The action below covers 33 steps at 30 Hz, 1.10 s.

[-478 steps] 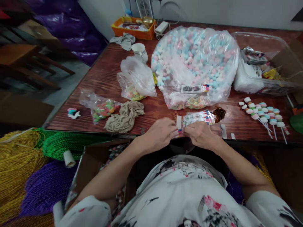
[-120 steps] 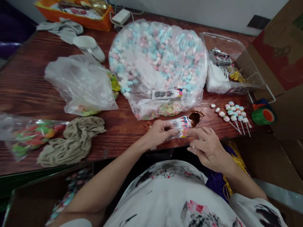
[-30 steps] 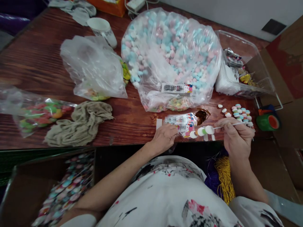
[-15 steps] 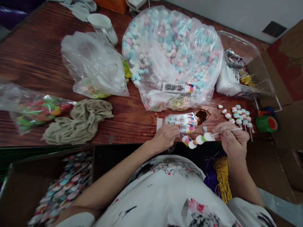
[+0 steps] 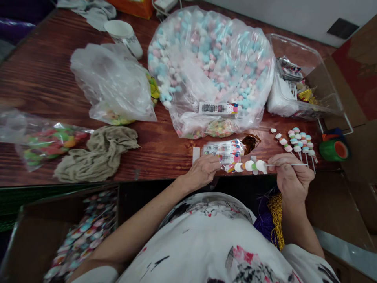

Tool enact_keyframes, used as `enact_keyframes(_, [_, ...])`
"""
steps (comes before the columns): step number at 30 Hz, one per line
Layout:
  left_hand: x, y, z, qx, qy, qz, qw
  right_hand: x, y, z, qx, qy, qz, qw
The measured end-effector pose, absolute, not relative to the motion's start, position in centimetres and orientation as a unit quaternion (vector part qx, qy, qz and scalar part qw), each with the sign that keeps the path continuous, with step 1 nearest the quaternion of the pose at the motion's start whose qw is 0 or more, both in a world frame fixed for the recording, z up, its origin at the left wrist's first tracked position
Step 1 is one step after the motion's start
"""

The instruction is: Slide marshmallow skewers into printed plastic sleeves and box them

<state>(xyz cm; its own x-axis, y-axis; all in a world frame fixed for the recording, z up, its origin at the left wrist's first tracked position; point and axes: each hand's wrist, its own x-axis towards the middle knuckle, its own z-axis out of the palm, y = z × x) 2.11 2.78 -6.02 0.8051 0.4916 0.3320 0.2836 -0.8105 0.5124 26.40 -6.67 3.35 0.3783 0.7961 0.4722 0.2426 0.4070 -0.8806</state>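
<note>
My right hand (image 5: 293, 177), fingers closed, grips the white stick of a candy skewer (image 5: 249, 166) just past the table's front edge. White marshmallows with orange and green pieces between them are threaded on it. My left hand (image 5: 202, 171) pinches a clear printed wrapper (image 5: 229, 168) at the skewer's far tip; how much of the candy it covers I cannot tell. Beyond the left hand lies a stack of printed clear wrappers (image 5: 224, 149), beside brown-gold twist ties (image 5: 251, 143). Several marshmallow skewers (image 5: 301, 138) rest on the table past my right hand.
A big bag of pastel marshmallows (image 5: 212, 55) fills the back. To its right stands a clear bin (image 5: 312, 47); green tape (image 5: 333, 150) is at the right edge. Candy bags (image 5: 112, 82), a cloth (image 5: 97, 155) and a mug (image 5: 125, 37) lie left. Below left, a box (image 5: 38, 224) holds skewers.
The skewer has gone from slanted to nearly level as my right hand turned and shifted slightly right. My left hand keeps its pinch on the wrapper at the tip.
</note>
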Motion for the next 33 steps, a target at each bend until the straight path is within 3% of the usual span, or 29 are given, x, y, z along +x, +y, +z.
enact_keyframes(17, [2.0,2.6,-5.7,0.922,0.214,0.222,0.235,26.7,-6.9,2.9,-0.503,-0.473,0.259,0.675])
enact_keyframes(24, [2.1,2.4,-5.1,0.914,0.232,0.225,0.246,25.7,-9.0,2.7,-0.548,-0.527,0.122,0.638])
enact_keyframes(28, [2.2,2.3,-5.5,0.904,0.263,0.24,0.237,25.4,-9.4,3.3,-0.528,-0.485,0.036,0.697])
enact_keyframes(33, [2.4,2.3,-6.2,0.907,0.262,0.257,0.208,25.6,-9.3,3.5,-0.508,-0.431,0.049,0.744])
